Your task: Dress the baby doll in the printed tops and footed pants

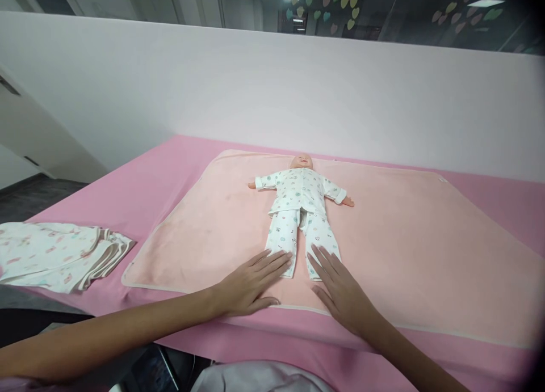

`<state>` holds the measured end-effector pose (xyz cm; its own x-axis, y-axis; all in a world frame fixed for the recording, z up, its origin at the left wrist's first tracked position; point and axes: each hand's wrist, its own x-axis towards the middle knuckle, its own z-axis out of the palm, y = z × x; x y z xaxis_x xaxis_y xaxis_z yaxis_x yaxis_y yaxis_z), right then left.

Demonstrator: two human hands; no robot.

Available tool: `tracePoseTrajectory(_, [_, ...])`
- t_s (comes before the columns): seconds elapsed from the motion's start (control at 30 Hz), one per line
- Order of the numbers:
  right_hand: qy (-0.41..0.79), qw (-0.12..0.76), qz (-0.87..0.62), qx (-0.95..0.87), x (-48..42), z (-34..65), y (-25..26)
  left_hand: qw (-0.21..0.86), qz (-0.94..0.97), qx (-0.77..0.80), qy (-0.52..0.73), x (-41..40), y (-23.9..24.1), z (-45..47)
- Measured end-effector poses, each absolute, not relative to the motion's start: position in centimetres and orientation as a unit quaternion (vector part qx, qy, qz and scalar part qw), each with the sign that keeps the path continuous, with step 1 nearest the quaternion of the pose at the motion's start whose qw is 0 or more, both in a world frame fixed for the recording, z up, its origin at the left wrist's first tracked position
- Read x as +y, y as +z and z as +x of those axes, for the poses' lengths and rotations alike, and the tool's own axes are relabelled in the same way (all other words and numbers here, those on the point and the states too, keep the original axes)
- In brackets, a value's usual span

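Note:
A baby doll (302, 161) lies on its back with its arms spread, head toward the wall. It wears a white patterned shirt (300, 189) and matching white pants (283, 232). My left hand (255, 281) lies flat, its fingers stretched over the lower end of the pants leg on the left. On the other leg's lower end rest the fingers of my right hand (340, 290), spread and flat. Neither hand grips anything. The doll's feet do not show; the pants' ends and my hands are where they would be.
Beneath the doll is a peach mat (404, 239) on a pink-covered table (170, 165). A folded patterned cloth (51, 253) sits at the left edge. Behind the table stands a white wall (272, 91) with glass above it. Below the front edge, a dark device (155, 369) is partly visible.

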<state>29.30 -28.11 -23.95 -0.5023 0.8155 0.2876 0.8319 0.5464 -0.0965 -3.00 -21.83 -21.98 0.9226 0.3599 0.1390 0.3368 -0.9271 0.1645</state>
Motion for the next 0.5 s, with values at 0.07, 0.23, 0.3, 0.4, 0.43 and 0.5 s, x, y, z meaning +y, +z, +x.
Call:
tracePoseTrajectory(0.07, [-0.015, 0.13, -0.478, -0.869, -28.3, 29.4, -24.5, 0.065, 0.979, 0.179, 0.079, -21.8, -22.4, -3.1])
tracePoseTrajectory(0.23, [-0.013, 0.123, -0.49, -0.863, -29.0, 29.5, -24.1, 0.06, 0.975, 0.19, 0.098, -22.1, -21.9, -3.0])
tracePoseTrajectory(0.3, [-0.015, 0.141, -0.492, -0.859, -28.9, 29.6, -23.1, 0.073, 0.971, 0.197, 0.11, -22.0, -20.8, -2.8])
tracePoseTrajectory(0.4, [0.001, 0.22, -0.51, -0.831, -26.9, 29.8, -20.3, 0.11, 0.952, 0.243, 0.152, -20.4, -18.3, -1.8])
tracePoseTrajectory(0.43, [0.015, 0.254, -0.518, -0.817, -25.5, 29.8, -19.1, 0.122, 0.939, 0.269, 0.176, -19.1, -17.4, -1.1])
tracePoseTrajectory(0.5, [0.056, 0.31, -0.531, -0.786, -21.5, 29.6, -16.7, 0.142, 0.906, 0.327, 0.23, -15.5, -15.9, 0.7])
